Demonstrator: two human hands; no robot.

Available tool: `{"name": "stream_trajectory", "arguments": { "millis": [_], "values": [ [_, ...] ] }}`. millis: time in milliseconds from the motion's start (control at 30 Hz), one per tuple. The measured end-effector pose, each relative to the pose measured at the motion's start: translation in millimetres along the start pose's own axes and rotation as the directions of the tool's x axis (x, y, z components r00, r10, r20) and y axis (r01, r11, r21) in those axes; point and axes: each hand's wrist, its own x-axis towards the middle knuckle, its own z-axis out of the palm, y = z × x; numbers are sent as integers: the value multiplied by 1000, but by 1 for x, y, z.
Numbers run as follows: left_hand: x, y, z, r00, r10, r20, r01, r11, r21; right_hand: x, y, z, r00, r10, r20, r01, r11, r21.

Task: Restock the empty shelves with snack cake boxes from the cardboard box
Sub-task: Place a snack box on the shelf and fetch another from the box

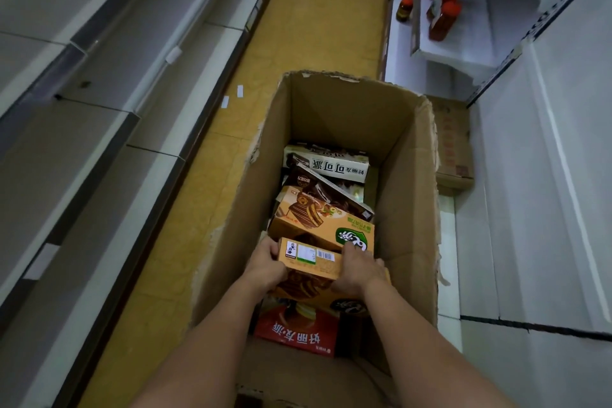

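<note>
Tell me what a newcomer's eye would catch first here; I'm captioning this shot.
The tall cardboard box in the aisle, with both hands reaching in: left hand and right hand grip an orange snack box by its ends. A red snack box lies nearest; red-capped bottles stand top right.

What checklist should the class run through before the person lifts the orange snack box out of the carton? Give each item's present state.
1. Left hand grips the orange snack box at its left end: ok.
2. Right hand grips its right end: ok.
3. Nothing lies on top of the held box: ok.
4. Space above inside the cardboard carton is free for lifting: ok.
5. Grey shelves on the left have room: ok.
6. The grip is firm enough underneath: cannot tell.
</note>
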Motion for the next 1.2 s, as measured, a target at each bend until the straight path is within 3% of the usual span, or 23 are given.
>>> {"name": "stream_trajectory", "arguments": {
  "millis": [167,267,433,600,800,1000,1133,1200],
  "values": [
    [-32,21,-18,992,99,-79,-108,988,-114,-30,-15,-20,995,-79,58,74,994,75],
    [-57,45,-34,984,142,-106,-159,972,-171,-53,-25,-37,994,-87,73,68,971,229],
    [-95,66,-57,955,218,-203,-253,954,-163,-95,-35,-78,987,-113,112,63,923,379],
    [-138,67,-83,926,232,-296,-311,916,-255,-135,-42,-104,985,-125,119,29,800,600],
    [-190,50,-120,956,194,-219,-279,833,-478,-174,-97,-113,962,-238,133,50,633,773],
    [-227,10,-178,824,268,-499,-435,864,-255,-218,-165,-85,883,-436,172,91,519,850],
    [-253,-17,-213,796,308,-521,-377,926,-29,-229,-197,-76,909,-406,-89,287,459,841],
    [-265,-29,-225,819,304,-486,-312,948,66,-234,-209,-78,900,-392,-193,388,517,763]
  ]
}}
